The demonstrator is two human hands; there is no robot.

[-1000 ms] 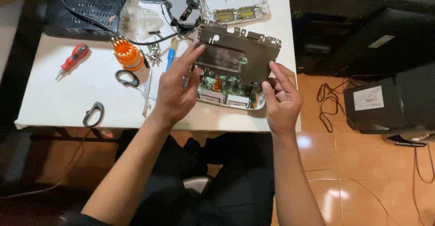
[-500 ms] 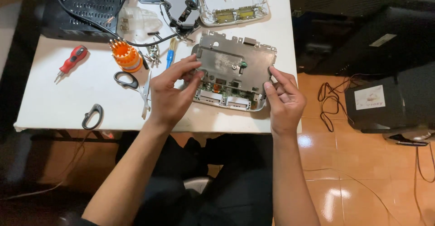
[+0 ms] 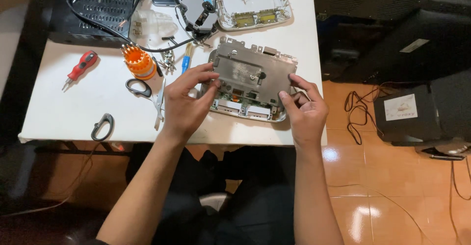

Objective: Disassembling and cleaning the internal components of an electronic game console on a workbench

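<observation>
A grey metal shield plate (image 3: 255, 70) lies over a circuit board in a white console shell (image 3: 245, 111) near the table's front edge. My left hand (image 3: 185, 102) grips the plate's left edge with thumb and fingers. The plate's right front corner is pinched by my right hand (image 3: 304, 110). The plate sits nearly flat on the board, with green circuit parts (image 3: 235, 94) showing under its front edge.
On the white table (image 3: 73, 112) lie a red screwdriver (image 3: 81, 67), an orange bit holder (image 3: 139, 62), scissors (image 3: 144, 90), a carabiner (image 3: 103, 126), loose screws, a blue tool (image 3: 185, 64), a black vented case (image 3: 93, 9) and a white cover (image 3: 252, 2). Black equipment (image 3: 422, 112) stands on the tiled floor to the right.
The metal plate, held tilted up above the board a second ago, has come down nearly flat onto it. Both hands stayed on its edges.
</observation>
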